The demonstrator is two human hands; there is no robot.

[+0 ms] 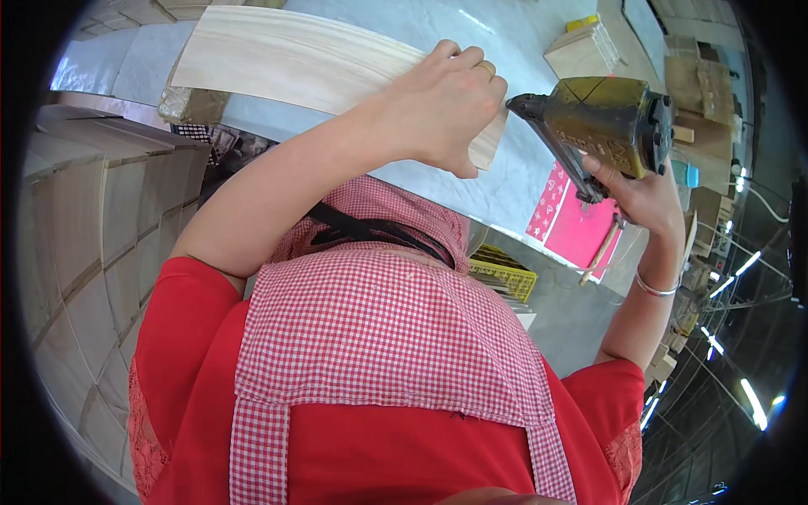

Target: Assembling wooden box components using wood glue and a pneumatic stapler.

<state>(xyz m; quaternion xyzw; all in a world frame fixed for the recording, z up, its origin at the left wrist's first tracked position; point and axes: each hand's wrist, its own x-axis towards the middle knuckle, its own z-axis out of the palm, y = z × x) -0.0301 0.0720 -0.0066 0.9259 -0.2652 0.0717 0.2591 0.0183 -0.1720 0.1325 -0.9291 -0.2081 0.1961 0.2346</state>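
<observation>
A long, pale wooden board (286, 63) lies across the work table at the far left, its right end near the middle. My left hand (450, 105) grips that right end, with fingers curled over the far edge and thumb at the near edge. In my right hand (644, 198) is an olive-coloured nail gun (602, 122), held by its handle. Its dark nose points left and sits right at the board's end, close to my left fingers. I cannot tell whether the nose touches the wood. The wood's underside is hidden.
A tape-wrapped block (192, 105) is at the board's left end. The pale table (454, 198) carries a pink sheet (581, 223) and stacked wood pieces (581, 52). Tall board stacks (93, 219) stand at left. A yellow crate (505, 273) is below the table's near edge.
</observation>
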